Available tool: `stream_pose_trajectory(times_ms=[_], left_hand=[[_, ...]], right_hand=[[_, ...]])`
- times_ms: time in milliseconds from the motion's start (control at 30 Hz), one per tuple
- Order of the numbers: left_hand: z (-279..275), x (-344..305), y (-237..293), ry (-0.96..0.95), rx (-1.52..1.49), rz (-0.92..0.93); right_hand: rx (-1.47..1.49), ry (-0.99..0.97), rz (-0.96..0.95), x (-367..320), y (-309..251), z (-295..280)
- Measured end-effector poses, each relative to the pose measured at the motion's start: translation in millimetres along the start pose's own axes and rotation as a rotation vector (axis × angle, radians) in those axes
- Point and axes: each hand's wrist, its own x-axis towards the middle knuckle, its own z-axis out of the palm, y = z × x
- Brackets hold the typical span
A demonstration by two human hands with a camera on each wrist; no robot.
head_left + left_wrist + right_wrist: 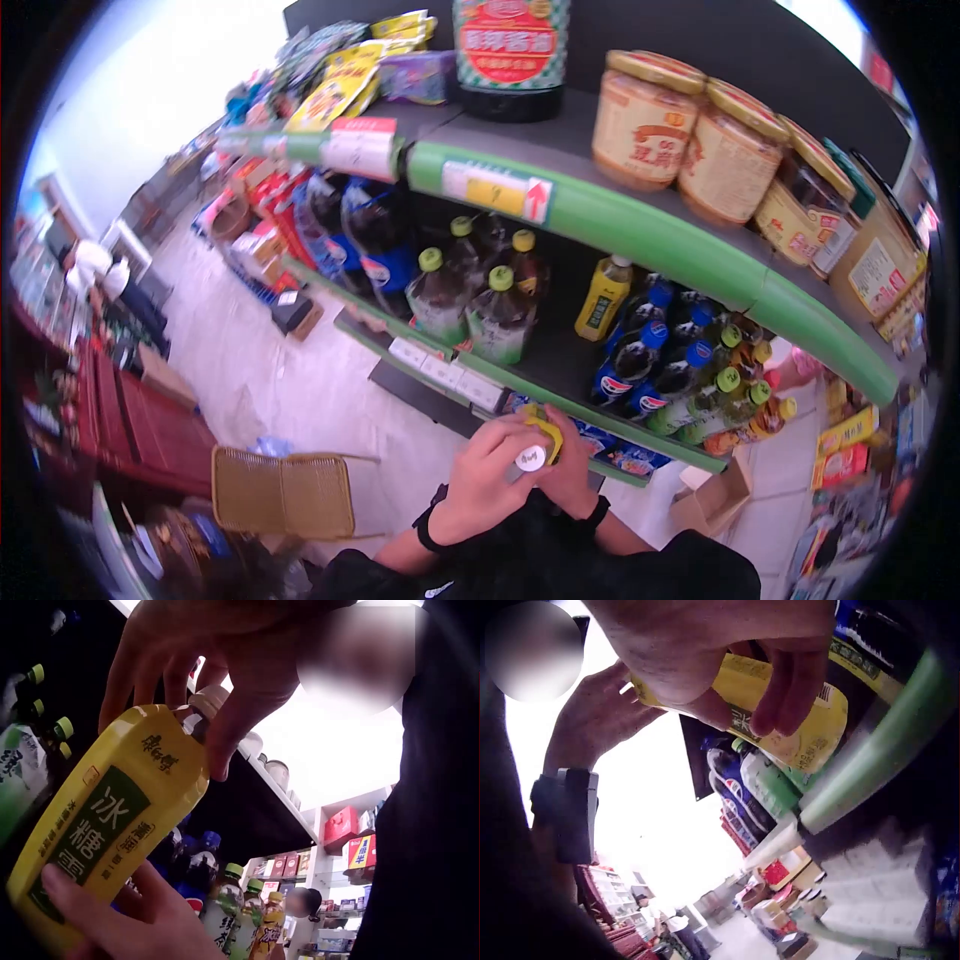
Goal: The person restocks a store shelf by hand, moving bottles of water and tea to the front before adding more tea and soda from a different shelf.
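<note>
Both hands are on a yellow plastic drink bottle with a white cap, held tilted in front of the body. My left hand has its fingers and thumb around the neck, just at the cap. Lower down, my right hand grips the bottle's body, its thumb across the dark green label in the left wrist view. From the right wrist, the yellow base sticks out past the right fingers. On the shelf ahead stands a similar yellow bottle.
The middle shelf carries cola bottles and green-capped tea bottles. Above it, a green shelf edge juts out under jars and a large sauce bottle. A wicker chair stands at left, an open carton at right.
</note>
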Motion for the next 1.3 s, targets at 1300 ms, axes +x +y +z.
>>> stream_pose_trajectory(times_ms=[1300], left_hand=[[-14, -613, 344, 1.527, 0.856, -1.175]], right_hand=[[0.515, -2.124, -0.888, -498, -293, 211]])
